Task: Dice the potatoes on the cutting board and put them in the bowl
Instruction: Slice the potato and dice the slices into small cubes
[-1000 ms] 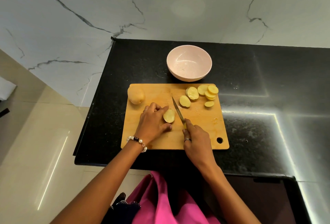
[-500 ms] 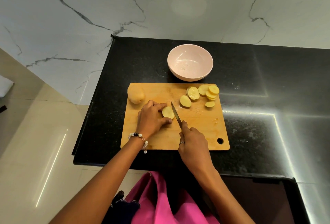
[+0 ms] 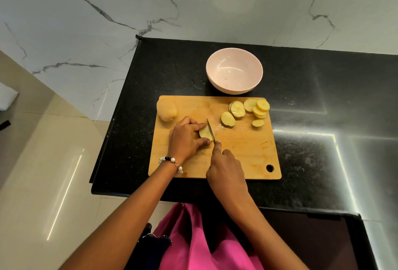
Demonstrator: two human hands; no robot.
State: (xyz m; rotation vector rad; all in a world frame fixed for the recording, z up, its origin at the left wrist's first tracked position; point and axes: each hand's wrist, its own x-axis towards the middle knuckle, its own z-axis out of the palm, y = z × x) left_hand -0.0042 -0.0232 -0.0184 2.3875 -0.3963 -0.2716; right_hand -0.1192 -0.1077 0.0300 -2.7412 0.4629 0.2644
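Since a second ago the small steel-bladed knife has swung in from its slant and now stands against the cut face of the pale yellow potato piece, seemingly starting a new slice. At the far left corner of the rectangular wooden cutting board a whole tan unpeeled potato waits, probably kept there out of the blade's way. The left hand, with a beaded bracelet at the wrist, curls its fingers and thumb round the potato piece to steady it. Just right, the right hand is clenched on the knife's handle, forefinger stretched toward the blade for control. Further right the round yellow potato slices lie heaped near the far edge, not yet diced, close to the pale pink round bowl on the black stone counter. The bowl holds no potato.
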